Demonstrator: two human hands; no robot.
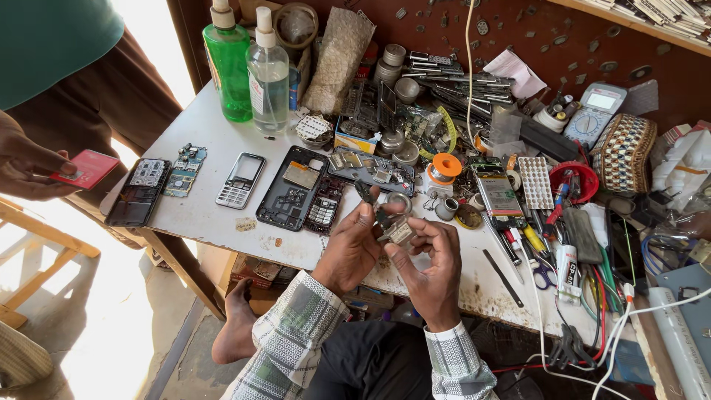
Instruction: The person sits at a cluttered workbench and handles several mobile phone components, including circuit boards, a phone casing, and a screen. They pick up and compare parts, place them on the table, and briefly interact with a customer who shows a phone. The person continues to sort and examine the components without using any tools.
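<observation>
Nearest, both hands meet over the front edge of the table (222,222). The left hand (354,248) and the right hand (429,270) together pinch a small metal part (398,232), fingertips closed on it from both sides, just above the table edge. What the part is cannot be told; it looks like a small silver phone component.

Just beyond the part lies a metal ring (398,201), and left of it a small keypad board (324,205) beside an open black phone shell (290,187). Farther left of the part sit a silver keypad phone (240,180), a green circuit board (184,170) and a dark phone (138,192) at the table's left end.

Right of the part stand an orange solder spool (446,167), a white grid tray (535,182), a red bowl (574,181) and a white tube (566,268). Wires and tools crowd that side.

Farthest from the part, at the table's back, stand a green bottle (229,63) and a clear bottle (267,74), and to the right a multimeter (595,111).

Off the table's left end, another person's hand (26,167) holds a red card (87,169).
</observation>
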